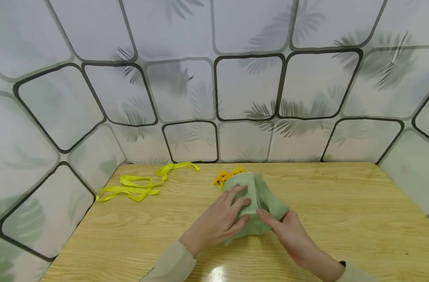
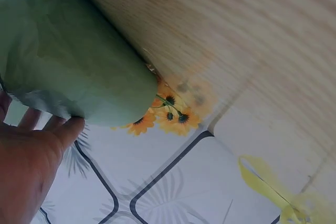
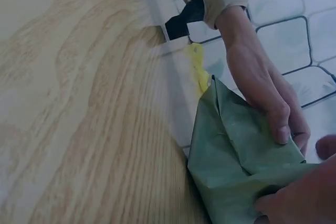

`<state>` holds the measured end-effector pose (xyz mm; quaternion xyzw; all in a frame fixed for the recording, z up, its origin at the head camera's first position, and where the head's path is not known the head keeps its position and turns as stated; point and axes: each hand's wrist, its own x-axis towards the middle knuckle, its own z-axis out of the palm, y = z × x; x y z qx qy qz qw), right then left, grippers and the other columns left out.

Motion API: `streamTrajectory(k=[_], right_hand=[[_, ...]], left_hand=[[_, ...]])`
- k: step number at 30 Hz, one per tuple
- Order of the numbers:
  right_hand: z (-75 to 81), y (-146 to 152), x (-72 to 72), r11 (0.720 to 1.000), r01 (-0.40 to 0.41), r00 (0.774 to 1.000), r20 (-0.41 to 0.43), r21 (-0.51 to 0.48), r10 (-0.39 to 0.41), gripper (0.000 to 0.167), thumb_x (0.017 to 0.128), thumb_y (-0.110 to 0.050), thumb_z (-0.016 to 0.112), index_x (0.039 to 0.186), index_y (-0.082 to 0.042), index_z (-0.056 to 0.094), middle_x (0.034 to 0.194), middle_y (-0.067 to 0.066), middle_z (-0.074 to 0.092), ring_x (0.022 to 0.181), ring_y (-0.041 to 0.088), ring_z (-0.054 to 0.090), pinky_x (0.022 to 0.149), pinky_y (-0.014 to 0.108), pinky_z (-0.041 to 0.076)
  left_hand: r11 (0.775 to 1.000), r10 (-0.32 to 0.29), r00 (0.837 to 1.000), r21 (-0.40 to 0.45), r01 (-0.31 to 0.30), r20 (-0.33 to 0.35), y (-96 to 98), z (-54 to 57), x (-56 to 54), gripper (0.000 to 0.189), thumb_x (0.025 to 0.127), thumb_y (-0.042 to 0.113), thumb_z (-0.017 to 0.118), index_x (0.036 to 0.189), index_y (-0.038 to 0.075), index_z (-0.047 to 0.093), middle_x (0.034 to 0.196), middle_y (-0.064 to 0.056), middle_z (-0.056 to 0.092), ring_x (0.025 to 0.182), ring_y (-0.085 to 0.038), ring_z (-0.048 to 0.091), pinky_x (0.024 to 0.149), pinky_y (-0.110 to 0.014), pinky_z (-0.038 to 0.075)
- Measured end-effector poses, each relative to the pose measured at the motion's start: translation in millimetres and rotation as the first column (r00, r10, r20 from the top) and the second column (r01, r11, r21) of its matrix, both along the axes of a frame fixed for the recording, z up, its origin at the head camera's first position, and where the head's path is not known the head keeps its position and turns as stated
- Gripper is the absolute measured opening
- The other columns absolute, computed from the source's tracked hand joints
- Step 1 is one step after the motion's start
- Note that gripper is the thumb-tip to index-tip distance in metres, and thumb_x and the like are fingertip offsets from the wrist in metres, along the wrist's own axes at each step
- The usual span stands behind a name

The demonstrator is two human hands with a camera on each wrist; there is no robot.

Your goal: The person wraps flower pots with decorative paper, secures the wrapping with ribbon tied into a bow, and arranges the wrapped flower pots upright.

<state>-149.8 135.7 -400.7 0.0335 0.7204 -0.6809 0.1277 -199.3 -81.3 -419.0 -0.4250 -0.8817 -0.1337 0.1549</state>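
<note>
A sheet of pale green wrapping paper [image 1: 248,181] is folded around a bunch of orange-yellow flowers on the table. The blooms [image 1: 221,178] stick out at its far end, and in the left wrist view these flowers [image 2: 178,121] show dark centres. Their stems are mostly hidden in the paper. My left hand [image 1: 219,219] rests on top of the wrap with its fingers spread, pressing it. On the other side, my right hand [image 1: 293,235] pinches the paper's loose right flap between thumb and fingers. In the right wrist view, the paper [image 3: 226,145] has creased folds.
A long yellow ribbon [image 1: 133,192] lies in loose loops at the back left of the wooden table [image 1: 341,219]. A patterned cloth wall [image 1: 249,86] with dark outlined shapes and leaf prints stands along the back and sides.
</note>
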Motion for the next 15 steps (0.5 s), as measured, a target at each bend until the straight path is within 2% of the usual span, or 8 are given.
streamTrajectory(k=[2, 5, 10, 13, 15], right_hand=[[-2.3, -1.5, 1.2, 1.0, 0.022, 1.0, 0.002, -0.007, -0.022, 0.045, 0.104, -0.028, 0.06, 0.14, -0.003, 0.05, 0.135, 0.005, 0.061, 0.118, 0.01, 0.06, 0.104, 0.031, 0.049], [-4.3, -2.0, 2.5, 0.997, 0.077, 0.997, 0.027, -0.03, -0.076, 0.04, 0.106, -0.016, 0.049, 0.143, -0.001, 0.045, 0.137, 0.004, 0.057, 0.118, 0.006, 0.058, 0.102, 0.025, 0.05], [-3.0, -0.5, -0.3, 0.979, 0.167, 0.985, 0.052, -0.114, -0.162, 0.043, 0.098, 0.0, 0.041, 0.141, 0.004, 0.041, 0.123, 0.0, 0.054, 0.106, 0.003, 0.055, 0.089, 0.016, 0.052], [-1.0, -1.6, -1.5, 0.977, 0.191, 0.982, 0.026, -0.094, -0.189, 0.036, 0.096, 0.0, 0.043, 0.131, 0.006, 0.048, 0.113, -0.002, 0.057, 0.099, 0.003, 0.055, 0.085, 0.017, 0.051], [0.5, -3.4, -0.6, 0.984, 0.171, 0.985, -0.017, -0.041, -0.172, 0.03, 0.099, -0.003, 0.045, 0.124, 0.007, 0.057, 0.111, -0.001, 0.064, 0.1, 0.005, 0.058, 0.088, 0.018, 0.05]], left_hand=[[1.0, -0.005, 1.0, 0.021, 0.006, -0.025, 0.2, -0.1, -0.6, 0.037, 0.11, 0.038, 0.043, 0.134, 0.014, 0.059, 0.148, -0.011, 0.047, 0.137, -0.024, 0.049, 0.115, -0.038, 0.045], [0.999, -0.014, 0.999, 0.038, 0.015, -0.044, 0.2, 0.5, -1.0, 0.035, 0.11, 0.037, 0.044, 0.132, 0.015, 0.061, 0.135, -0.007, 0.051, 0.126, -0.02, 0.052, 0.107, -0.033, 0.05], [0.999, -0.018, 0.997, 0.034, 0.021, -0.069, 1.3, 2.2, -2.7, 0.032, 0.108, 0.035, 0.048, 0.13, 0.015, 0.062, 0.129, -0.006, 0.054, 0.121, -0.02, 0.054, 0.106, -0.034, 0.051], [0.999, -0.015, 0.997, 0.035, 0.017, -0.076, 1.8, 3.7, -4.2, 0.032, 0.106, 0.034, 0.052, 0.13, 0.016, 0.063, 0.129, -0.006, 0.057, 0.124, -0.022, 0.055, 0.108, -0.036, 0.05], [1.0, 0.001, 0.997, 0.03, 0.002, -0.078, 1.2, 4.5, -4.7, 0.033, 0.106, 0.036, 0.054, 0.132, 0.018, 0.063, 0.13, -0.004, 0.058, 0.125, -0.022, 0.055, 0.105, -0.038, 0.05]])
